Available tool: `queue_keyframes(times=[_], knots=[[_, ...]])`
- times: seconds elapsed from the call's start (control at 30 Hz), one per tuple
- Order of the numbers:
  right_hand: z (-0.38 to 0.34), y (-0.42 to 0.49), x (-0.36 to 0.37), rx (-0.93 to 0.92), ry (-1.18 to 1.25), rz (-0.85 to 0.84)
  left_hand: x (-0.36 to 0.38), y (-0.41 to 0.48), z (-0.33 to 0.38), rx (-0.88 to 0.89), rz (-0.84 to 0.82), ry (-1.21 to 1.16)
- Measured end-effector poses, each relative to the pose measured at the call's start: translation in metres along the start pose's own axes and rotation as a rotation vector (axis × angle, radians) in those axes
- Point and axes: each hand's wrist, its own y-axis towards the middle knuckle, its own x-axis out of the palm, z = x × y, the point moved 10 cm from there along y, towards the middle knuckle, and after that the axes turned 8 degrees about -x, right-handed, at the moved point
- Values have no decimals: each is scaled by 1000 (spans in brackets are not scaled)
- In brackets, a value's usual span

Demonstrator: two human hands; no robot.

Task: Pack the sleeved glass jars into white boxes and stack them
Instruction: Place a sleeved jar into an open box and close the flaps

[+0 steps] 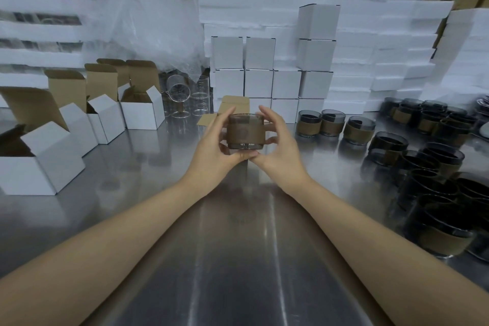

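Steel table (238, 259) fills the view, backed by a wall of white foam slabs (383, 42) and a crumpled clear plastic bag (153, 21). Just beyond the fingertips stands an open box (234, 104) with its brown flap up; most of it is hidden behind the hands and the jar. Past it rises a stack of closed white boxes (272, 82). Well to the left of the fingers, empty open boxes (143, 111) stand in a row, with clear glass cups (182, 95) between them and the stack. Near the right fingers stand three sleeved jars (330, 124); farther right a crowded dark cluster of jars (436, 180) is blurred and cut off by the edge. Both bare forearms reach straight forward, wrists close together. The left hand (214, 140) and right hand (277, 145) cup the sleeved glass jar (245, 131) from either side, fingers curled round its brown sleeve, holding it upright above the table.
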Motion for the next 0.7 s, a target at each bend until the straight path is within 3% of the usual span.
queue_keyframes(times=[0.2,0.47,0.7], knots=[[5,-1,2,17,-28,-3,-1,-3,10,84,10,126],[4,-1,-1,7,21,37,7,-6,5,33,-79,88],[-2,-4,11,-79,-65,-97,7,-10,14,140,-29,157]])
